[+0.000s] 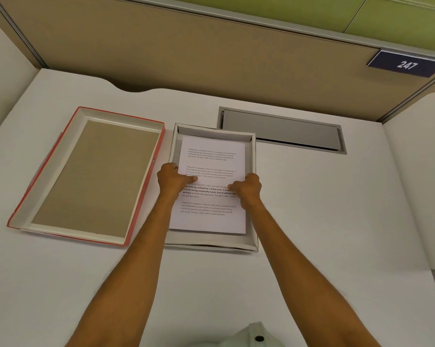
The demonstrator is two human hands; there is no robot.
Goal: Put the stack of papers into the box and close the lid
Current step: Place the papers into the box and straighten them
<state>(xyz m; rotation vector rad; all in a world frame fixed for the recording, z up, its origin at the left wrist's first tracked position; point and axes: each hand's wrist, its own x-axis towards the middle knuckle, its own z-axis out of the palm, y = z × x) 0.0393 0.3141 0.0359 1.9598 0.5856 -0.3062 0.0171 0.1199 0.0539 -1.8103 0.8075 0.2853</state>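
A stack of white printed papers [211, 216] sits inside the open white box [212, 242] at the middle of the desk. My left hand [172, 180] grips the stack's left edge, thumb on top of the sheet. My right hand [249, 187] grips the right edge the same way. The far end of the stack reaches near the box's back wall. The lid [86, 176], red outside with a brown inner face, lies upside down on the desk just left of the box.
A grey cable-port flap [281, 132] is set into the white desk [324, 209] behind and right of the box. Beige partition walls enclose the desk at the back, with a blue sign reading 247 [406, 64] at the upper right.
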